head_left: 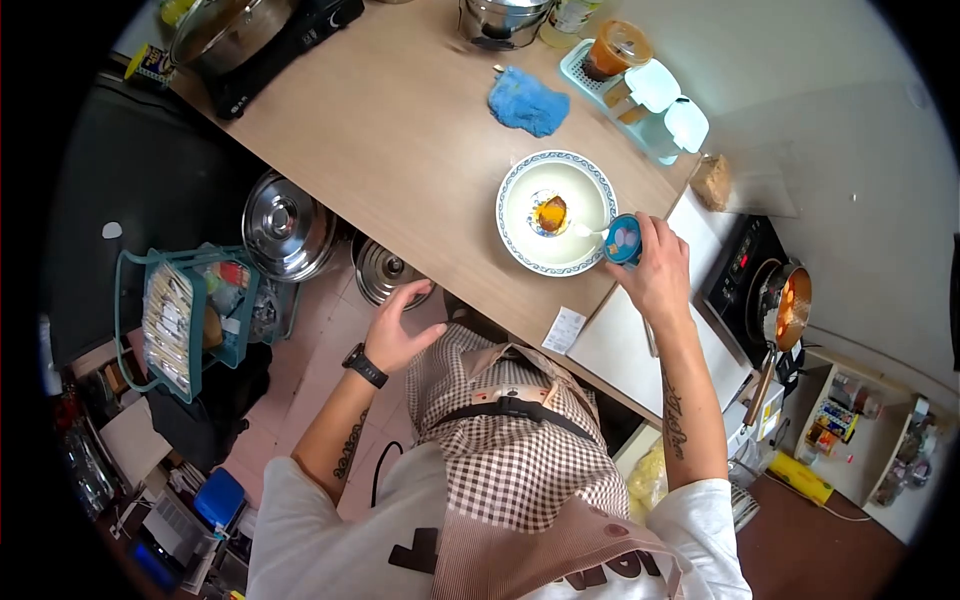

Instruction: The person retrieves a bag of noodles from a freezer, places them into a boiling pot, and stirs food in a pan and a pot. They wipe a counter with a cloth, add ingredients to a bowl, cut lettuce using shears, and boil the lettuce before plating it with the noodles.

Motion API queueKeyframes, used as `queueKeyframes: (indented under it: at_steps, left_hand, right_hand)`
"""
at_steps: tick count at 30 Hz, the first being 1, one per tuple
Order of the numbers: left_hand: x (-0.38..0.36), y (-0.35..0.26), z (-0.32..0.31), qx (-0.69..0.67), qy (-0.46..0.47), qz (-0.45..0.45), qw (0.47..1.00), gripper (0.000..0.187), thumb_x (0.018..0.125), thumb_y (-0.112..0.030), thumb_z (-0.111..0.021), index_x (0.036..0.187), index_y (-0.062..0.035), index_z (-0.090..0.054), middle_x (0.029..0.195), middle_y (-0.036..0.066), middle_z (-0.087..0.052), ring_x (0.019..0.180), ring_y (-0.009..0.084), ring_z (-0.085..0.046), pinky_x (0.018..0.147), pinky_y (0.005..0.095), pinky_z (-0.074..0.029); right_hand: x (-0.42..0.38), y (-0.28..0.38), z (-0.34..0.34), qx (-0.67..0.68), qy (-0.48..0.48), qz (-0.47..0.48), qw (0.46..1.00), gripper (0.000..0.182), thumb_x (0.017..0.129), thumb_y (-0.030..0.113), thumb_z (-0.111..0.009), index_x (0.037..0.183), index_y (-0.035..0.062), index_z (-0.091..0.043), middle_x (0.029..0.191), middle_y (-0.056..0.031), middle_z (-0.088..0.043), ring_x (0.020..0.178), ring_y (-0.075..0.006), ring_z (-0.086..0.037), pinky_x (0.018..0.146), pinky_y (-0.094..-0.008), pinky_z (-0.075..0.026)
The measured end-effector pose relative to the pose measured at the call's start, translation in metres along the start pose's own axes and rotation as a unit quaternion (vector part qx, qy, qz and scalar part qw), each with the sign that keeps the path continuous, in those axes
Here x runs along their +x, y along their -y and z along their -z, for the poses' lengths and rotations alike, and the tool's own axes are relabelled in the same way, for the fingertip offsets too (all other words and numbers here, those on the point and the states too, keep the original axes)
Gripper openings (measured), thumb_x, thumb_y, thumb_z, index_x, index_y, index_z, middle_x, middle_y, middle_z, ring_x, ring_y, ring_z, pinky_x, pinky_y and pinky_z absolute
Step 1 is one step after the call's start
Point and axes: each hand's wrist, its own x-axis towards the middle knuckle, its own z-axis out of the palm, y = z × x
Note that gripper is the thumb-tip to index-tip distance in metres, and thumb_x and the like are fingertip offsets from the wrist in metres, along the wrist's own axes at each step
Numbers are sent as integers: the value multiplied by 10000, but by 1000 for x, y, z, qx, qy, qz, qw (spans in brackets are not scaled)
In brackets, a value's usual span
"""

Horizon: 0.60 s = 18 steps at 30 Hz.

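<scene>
My right hand (660,265) is closed around a small round blue container (624,240), held at the right rim of a white bowl (507,215) with a blue patterned edge. Inside the bowl lies a small heap of orange and brown powder (551,214). A pale spoon-like piece (590,231) reaches from the bowl toward the container. My left hand (400,335) is empty, its fingers apart, just off the table's front edge and near a metal lid (385,270) below. A blue cloth (528,101) lies behind the bowl.
On the right, a pan (795,305) with orange food sits on a black cooktop (738,285). A light-blue tray (663,155) at the back holds lidded containers. A paper slip (564,329) lies at the table's front edge. Another cooker (285,50) stands at the upper left.
</scene>
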Motion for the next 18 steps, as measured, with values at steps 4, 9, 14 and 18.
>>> queueKeyframes:
  at_steps: [4, 9, 14, 18]
  left_hand:
    - [7, 9, -4, 5, 23, -12, 1000, 592, 762, -202, -799, 1264, -15, -549, 1196, 148, -618, 1141, 293, -595, 983, 384, -475]
    - [16, 12, -3, 21, 50, -19, 998, 550, 769, -175, -797, 1243, -12, -569, 1180, 145, -633, 1133, 283, -610, 993, 377, -469]
    - [24, 14, 2, 16, 32, -34, 999, 455, 768, -153, -789, 1165, -15, -615, 1094, 125, -661, 1019, 253, -634, 903, 351, -496]
    - [26, 13, 4, -20, 17, -20, 999, 375, 768, -127, -775, 1101, -11, -647, 957, 86, -684, 853, 194, -635, 767, 305, -496]
  right_hand:
    - [6, 6, 5, -29, 16, -7, 999, 766, 641, 231, -864, 1302, 46, -524, 1210, -127, -585, 1137, -297, -558, 1000, -427, -396]
    - [8, 12, 10, -42, 27, -13, 999, 759, 642, 233, -860, 1300, 53, -525, 1213, -126, -587, 1143, -294, -557, 1000, -424, -397]
    - [8, 12, 10, -55, 37, -16, 998, 755, 643, 227, -855, 1300, 62, -523, 1216, -121, -587, 1152, -284, -554, 1002, -422, -396]
    - [9, 13, 11, -58, 40, -19, 997, 744, 642, 221, -852, 1295, 71, -527, 1220, -118, -586, 1153, -280, -555, 1002, -421, -395]
